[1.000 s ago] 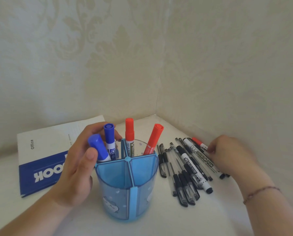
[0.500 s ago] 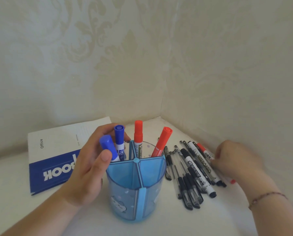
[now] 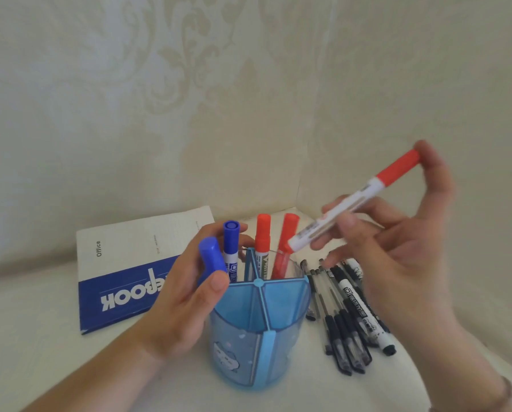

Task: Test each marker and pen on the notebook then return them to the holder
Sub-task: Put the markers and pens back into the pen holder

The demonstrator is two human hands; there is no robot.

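A translucent blue holder (image 3: 259, 337) with four compartments stands at the front centre. Two blue-capped markers (image 3: 230, 248) and two red-capped markers (image 3: 262, 236) stand in its far compartments. My left hand (image 3: 186, 295) wraps around the holder's left side, thumb on its rim. My right hand (image 3: 397, 242) holds a red-capped white marker (image 3: 356, 200) in the air, above and right of the holder, with its capped end up and to the right. A closed blue-and-white notebook (image 3: 124, 272) lies flat behind my left hand.
Several black pens and a black-capped whiteboard marker (image 3: 364, 316) lie in a loose row on the white table right of the holder, under my right hand. Patterned walls meet in a corner just behind the table.
My right hand has lifted a red-capped marker off the row of pens and raised it above the holder. My left hand stays on the holder.
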